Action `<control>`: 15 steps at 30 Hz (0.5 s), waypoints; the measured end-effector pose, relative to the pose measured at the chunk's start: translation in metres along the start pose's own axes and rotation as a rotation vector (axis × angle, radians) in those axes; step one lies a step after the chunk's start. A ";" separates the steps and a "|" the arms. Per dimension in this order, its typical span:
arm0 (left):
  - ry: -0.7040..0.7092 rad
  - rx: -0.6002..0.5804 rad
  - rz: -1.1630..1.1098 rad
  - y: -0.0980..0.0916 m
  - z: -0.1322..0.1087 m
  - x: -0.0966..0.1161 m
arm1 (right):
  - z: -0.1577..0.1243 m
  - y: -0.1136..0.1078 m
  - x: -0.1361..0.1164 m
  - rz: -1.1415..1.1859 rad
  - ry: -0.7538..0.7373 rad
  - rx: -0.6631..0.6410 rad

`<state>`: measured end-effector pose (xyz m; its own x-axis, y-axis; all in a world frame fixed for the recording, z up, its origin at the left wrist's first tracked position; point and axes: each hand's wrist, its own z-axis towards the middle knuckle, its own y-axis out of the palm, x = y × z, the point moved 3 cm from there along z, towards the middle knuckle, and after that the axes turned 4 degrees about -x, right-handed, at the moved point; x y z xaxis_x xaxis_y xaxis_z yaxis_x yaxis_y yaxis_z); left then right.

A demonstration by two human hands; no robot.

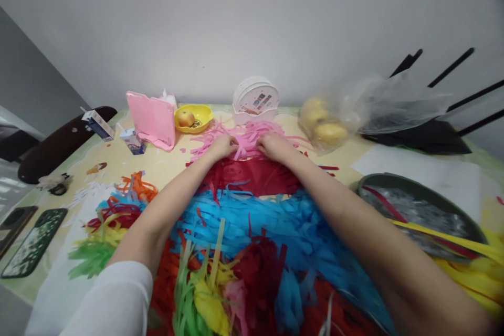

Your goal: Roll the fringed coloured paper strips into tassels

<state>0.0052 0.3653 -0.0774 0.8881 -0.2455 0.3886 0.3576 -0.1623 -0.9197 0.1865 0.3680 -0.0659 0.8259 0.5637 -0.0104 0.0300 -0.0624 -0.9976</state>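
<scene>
At the far side of a heap of coloured strips, my left hand (pixel 225 146) is closed with its fingertips in the pink strips (pixel 246 140). My right hand (pixel 273 145) rests a little to the right, its curled fingers also on the pink strips. Below the hands lies a band of dark red strips (pixel 252 176), then a wide layer of blue strips (pixel 240 220). A mixed bunch of green, yellow and red strips (pixel 212 299) is nearest me. The strips look thin and crepe-like; the fingertips are partly hidden.
Behind stand a pink tablet case (pixel 151 121), a yellow bowl (pixel 200 115) with an apple, and a white round-topped box (pixel 255 97). Bagged yellow fruit (pixel 328 131) and an oval dark green tray (pixel 417 186) are at right. Phones (pixel 35 241) and drink cartons (pixel 132 140) lie left.
</scene>
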 end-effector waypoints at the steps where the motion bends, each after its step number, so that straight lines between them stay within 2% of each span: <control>1: 0.006 -0.003 0.002 -0.003 -0.002 0.002 | 0.001 -0.001 -0.001 0.003 0.010 0.001; 3: 0.025 0.006 0.009 -0.008 -0.006 0.008 | 0.002 -0.002 -0.002 0.011 0.027 0.006; 6: 0.088 0.080 0.027 -0.014 -0.016 0.025 | 0.004 -0.004 -0.004 0.024 0.049 0.015; 10: 0.250 0.222 0.230 -0.013 -0.028 0.057 | 0.006 -0.006 -0.006 0.038 0.074 0.032; 12: 0.232 0.252 0.341 -0.009 -0.028 0.067 | 0.006 -0.008 -0.007 0.038 0.086 0.043; 15: 0.133 0.247 0.365 -0.003 -0.021 0.069 | 0.001 -0.014 -0.010 0.033 0.096 0.071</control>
<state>0.0590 0.3288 -0.0463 0.9298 -0.3672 0.0261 0.1010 0.1862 -0.9773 0.1776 0.3637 -0.0518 0.8759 0.4807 -0.0401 -0.0353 -0.0189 -0.9992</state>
